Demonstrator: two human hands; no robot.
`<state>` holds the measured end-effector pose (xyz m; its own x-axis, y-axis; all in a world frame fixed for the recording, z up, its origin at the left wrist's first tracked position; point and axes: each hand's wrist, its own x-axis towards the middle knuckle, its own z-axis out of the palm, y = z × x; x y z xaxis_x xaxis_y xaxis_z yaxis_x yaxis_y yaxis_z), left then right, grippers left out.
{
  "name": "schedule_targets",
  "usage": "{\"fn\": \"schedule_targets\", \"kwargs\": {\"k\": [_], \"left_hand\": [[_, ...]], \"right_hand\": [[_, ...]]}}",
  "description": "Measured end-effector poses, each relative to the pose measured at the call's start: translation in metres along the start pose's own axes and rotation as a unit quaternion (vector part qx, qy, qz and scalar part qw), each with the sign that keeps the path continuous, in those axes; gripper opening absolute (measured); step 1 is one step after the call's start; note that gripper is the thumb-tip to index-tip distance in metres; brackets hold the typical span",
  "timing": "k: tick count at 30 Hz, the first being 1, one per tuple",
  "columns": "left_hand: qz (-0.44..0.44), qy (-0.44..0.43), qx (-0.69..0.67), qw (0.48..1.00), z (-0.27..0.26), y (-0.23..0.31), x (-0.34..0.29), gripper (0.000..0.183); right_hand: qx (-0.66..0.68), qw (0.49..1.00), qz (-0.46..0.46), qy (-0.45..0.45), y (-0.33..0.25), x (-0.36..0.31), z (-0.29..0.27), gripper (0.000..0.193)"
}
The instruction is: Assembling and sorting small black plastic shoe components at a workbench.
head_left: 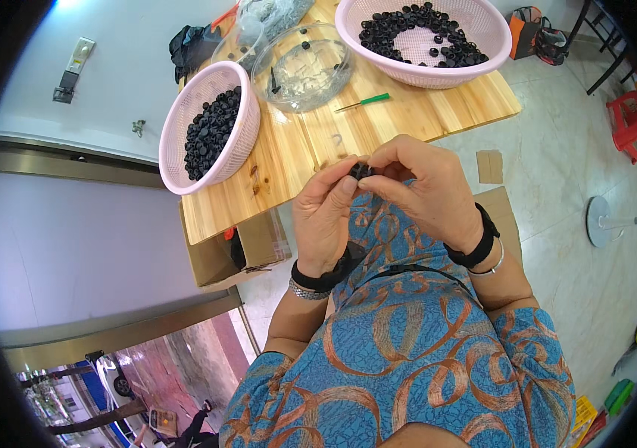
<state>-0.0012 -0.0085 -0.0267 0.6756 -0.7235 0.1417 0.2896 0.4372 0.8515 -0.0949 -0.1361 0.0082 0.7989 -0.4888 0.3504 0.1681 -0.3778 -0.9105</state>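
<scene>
Between my fingertips, just in front of the wooden table's near edge, is a small black round part (361, 171). My left hand (323, 213) pinches it from the left with thumb and forefinger. From the other side my right hand (426, 190) pinches it too, so both hands are closed on the same piece. Fingers cover much of it, and its finer shape cannot be made out. Similar black parts fill a pink basket (171, 142) at the left of the table. More of them lie in a second pink basket (426, 72) at the far right.
A clear round plastic tray (302, 82) holding small bits stands between the baskets on the wooden table (296, 160). Nearer lies a green-handled screwdriver (363, 102). Below the table sits a cardboard box (214, 261). A red stool (634, 127) stands on the floor at right.
</scene>
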Motion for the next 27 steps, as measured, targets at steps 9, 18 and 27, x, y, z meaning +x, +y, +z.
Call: {"fn": "schedule_targets", "kwargs": {"k": [9,18,27], "left_hand": [[-0.027,0.013,0.015,0.999,-0.001,0.005,-0.001,0.023],[-0.085,-0.005,-0.028,0.996,-0.005,0.014,-0.006,0.024],[-0.075,0.045,-0.059,0.994,-0.004,0.008,-0.011,0.025]], "right_hand": [[-0.068,0.985,-0.159,-0.008,0.009,0.004,-0.001,0.017],[-0.115,0.964,-0.212,-0.112,0.006,0.017,-0.010,0.019],[-0.167,0.948,-0.267,-0.044,0.008,0.009,0.005,0.017]]}}
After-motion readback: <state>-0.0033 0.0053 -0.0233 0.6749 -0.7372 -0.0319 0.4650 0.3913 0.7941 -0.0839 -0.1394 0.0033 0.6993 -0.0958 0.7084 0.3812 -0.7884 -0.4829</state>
